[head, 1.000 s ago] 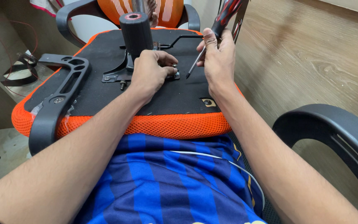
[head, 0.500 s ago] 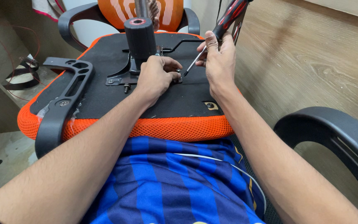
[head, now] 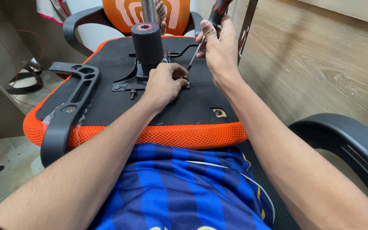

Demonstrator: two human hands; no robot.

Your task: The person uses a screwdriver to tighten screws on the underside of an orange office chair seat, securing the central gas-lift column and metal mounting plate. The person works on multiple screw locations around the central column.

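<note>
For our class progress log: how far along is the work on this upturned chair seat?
Done: the metal plate with its black cylinder sits on the seat underside, and one armrest is attached. In hand: the right hand angles a screwdriver toward the spot the left hand steadies. Left: one bolt stands proud.

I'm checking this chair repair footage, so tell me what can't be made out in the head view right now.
- Fastener under the left hand: covered by the fingers.
- Red-and-black screwdriver: its handle top is cut off by the upper edge; whether its tip sits in a fastener is hidden.
- Black metal mechanism plate: its right part lies under the left hand.
- Right hand: its grip on the handle shows only from behind.
</note>
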